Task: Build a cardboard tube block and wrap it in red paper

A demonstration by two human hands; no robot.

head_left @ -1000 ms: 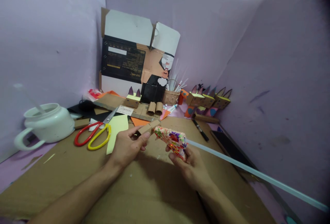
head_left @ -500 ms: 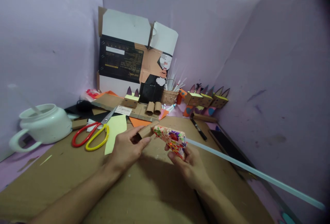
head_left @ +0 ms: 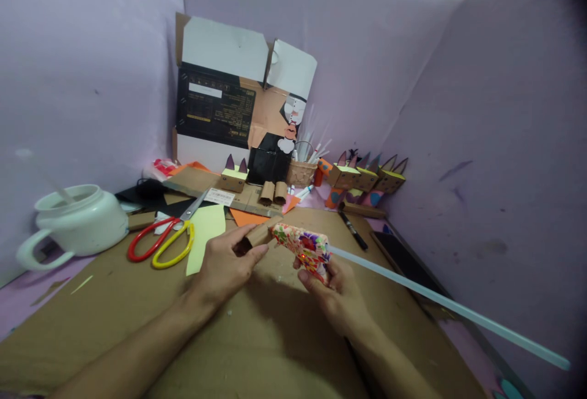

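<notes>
My left hand (head_left: 229,261) grips a small rolled cardboard piece (head_left: 259,235) between thumb and fingers, above the cardboard sheet (head_left: 220,350) on the table. My right hand (head_left: 332,292) is wrapped round the handle of a hot glue gun (head_left: 303,246) with a flowery cover and a small red light. Its tip meets the far right end of the cardboard piece; whether glue is coming out I cannot make out. From the gun's back a long pale glue stick (head_left: 440,298) juts out to the right.
Scissors (head_left: 174,241) with red and yellow handles lie on a pale green paper strip (head_left: 208,234). A white mug (head_left: 81,220) stands at left. Cardboard tubes (head_left: 273,193), an eared box (head_left: 234,177), a basket (head_left: 301,173) and more eared boxes (head_left: 367,177) line the back. A black marker (head_left: 353,231) lies right.
The cardboard piece has turned in my left hand, showing its rolled side. The glue gun's tip stays against it, and the glue stick's far end has moved slightly inward. The view has shifted slightly.
</notes>
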